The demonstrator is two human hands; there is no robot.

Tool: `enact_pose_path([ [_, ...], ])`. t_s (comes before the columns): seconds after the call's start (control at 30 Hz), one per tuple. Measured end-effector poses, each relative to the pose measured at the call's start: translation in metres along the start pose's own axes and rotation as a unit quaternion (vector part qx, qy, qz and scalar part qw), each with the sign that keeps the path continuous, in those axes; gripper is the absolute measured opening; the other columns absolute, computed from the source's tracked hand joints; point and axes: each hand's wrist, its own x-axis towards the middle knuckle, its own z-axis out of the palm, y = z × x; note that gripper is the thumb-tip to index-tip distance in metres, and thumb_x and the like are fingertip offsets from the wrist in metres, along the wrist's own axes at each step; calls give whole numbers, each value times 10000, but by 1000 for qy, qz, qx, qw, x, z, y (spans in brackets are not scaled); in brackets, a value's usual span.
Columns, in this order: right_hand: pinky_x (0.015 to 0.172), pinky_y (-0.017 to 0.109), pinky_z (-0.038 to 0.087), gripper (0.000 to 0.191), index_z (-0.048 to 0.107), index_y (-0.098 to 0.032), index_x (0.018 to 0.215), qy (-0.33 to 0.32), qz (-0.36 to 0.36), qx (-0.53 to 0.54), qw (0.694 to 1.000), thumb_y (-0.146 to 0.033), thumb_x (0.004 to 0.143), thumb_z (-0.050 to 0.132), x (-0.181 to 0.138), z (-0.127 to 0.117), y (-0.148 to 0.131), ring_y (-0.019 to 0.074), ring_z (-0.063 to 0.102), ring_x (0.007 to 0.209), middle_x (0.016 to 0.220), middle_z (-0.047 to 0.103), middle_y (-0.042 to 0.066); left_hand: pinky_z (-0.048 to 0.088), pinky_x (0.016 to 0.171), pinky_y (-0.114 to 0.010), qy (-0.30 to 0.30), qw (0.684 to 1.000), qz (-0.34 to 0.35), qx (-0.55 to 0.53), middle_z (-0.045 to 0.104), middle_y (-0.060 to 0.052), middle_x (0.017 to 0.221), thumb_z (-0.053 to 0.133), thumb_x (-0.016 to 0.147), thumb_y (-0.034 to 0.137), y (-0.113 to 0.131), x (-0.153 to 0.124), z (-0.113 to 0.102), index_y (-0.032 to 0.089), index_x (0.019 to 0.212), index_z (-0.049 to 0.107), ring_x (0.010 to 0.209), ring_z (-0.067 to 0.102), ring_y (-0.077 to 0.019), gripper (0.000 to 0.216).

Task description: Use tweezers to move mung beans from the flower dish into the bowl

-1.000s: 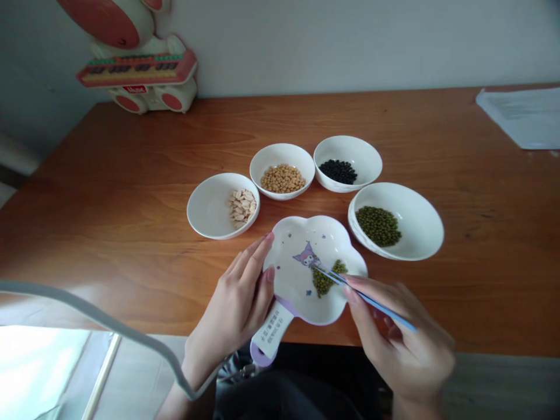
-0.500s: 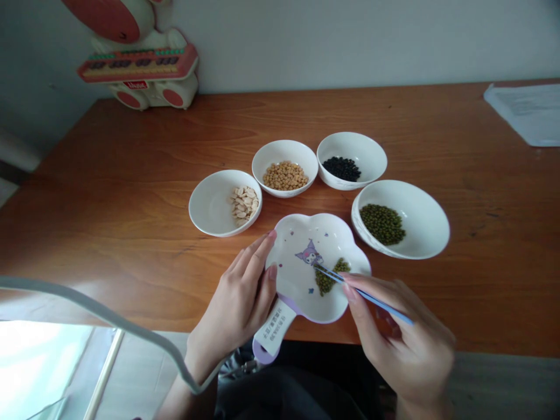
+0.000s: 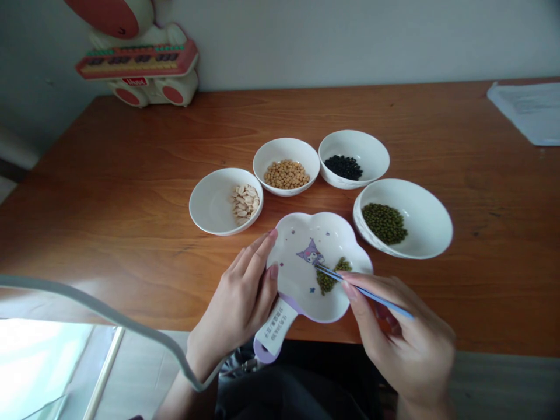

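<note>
My left hand [image 3: 240,291] grips the left rim of a white flower-shaped dish [image 3: 289,233] with a purple edge, a cartoon print and a labelled handle. Blue tweezers [image 3: 371,296] are pinched in my right hand [image 3: 406,332], and their tips are over the dish beside the print. Green mung beans [image 3: 326,283] lie in the dish's lower right part, partly behind the tweezers. Just right of it stands a white bowl [image 3: 431,224] with more mung beans [image 3: 385,223]. Whether the tips hold a bean is too small to tell.
Behind the dish stand bowls of pale flat seeds [image 3: 245,203], yellow soybeans [image 3: 286,175] and black beans [image 3: 343,167]. A toy with a keyboard [image 3: 135,61] is at the back left, a paper sheet [image 3: 531,111] at the back right. A grey cable [image 3: 109,312] crosses the lower left.
Both hands, the tweezers and the dish hold nearly the same positions. The whole view has shifted very slightly.
</note>
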Motion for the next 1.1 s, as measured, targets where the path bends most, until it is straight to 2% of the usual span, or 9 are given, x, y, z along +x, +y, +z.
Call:
enact_pose_path([
  [0.5,786,305,670,351,768,-237,1230,1,6,4,1000,-53,932,785,0,0,1,194,810,901,1073,843,43,563,1241,-402,-6,1000,-5,-2,638,-155,1597,468,1159,236,2,0,-2,174,1676,423,1456,653,-260,522],
  [0.73,754,322,662,398,790,-254,1229,25,4,-4,1000,-34,898,804,-3,-1,0,205,815,846,1042,854,31,574,1229,-419,-4,1000,0,3,641,-165,1589,461,1162,231,2,1,-1,171,1679,412,1448,658,-264,524],
  [0.83,666,348,630,465,816,-281,1223,91,18,-18,996,-5,849,829,-5,-3,1,219,795,756,1021,856,22,575,1229,-419,-6,1000,-1,2,633,-162,1600,467,1158,230,1,1,0,179,1684,405,1458,650,-266,531],
  [0.93,587,364,561,471,850,-290,1192,232,16,-55,971,4,824,845,-5,-6,7,237,762,693,952,847,23,576,1227,-415,-7,1000,-1,3,640,-157,1591,468,1157,233,1,1,-1,183,1681,409,1455,653,-266,530],
  [1.0,601,376,550,424,857,-286,1192,308,35,-78,947,-39,848,852,-3,-8,13,249,756,711,946,843,38,580,1222,-415,-5,1000,-2,6,651,-155,1577,465,1157,235,1,1,-1,184,1677,418,1444,663,-267,525],
  [1.1,670,405,575,344,850,-275,1209,341,101,-76,932,-134,896,858,1,-11,21,267,763,774,1003,844,63,584,1218,-418,0,1000,-4,10,659,-152,1568,467,1155,238,2,1,-1,187,1666,436,1437,670,-272,515],
])
